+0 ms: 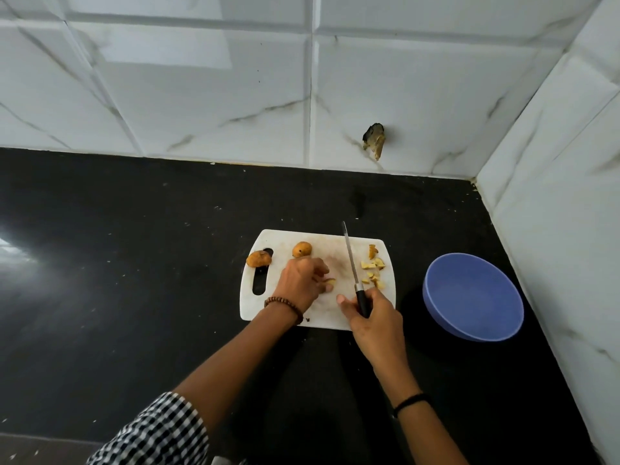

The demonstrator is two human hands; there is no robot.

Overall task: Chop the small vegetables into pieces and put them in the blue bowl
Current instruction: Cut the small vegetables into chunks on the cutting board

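Note:
A white cutting board lies on the black counter. My left hand rests on the board, its fingertips pinching a small yellow vegetable piece. My right hand grips the black handle of a knife, whose blade points away over the board. Two whole small orange-brown vegetables sit at the board's left: one just beyond my left hand, the other over the handle slot. Several chopped yellow pieces lie to the right of the blade. The blue bowl stands to the right of the board, with nothing in it.
White marble-look tiled walls close in behind and on the right, meeting in a corner near the bowl. A broken dark hole marks the back wall. The black counter stretches out to the left of the board.

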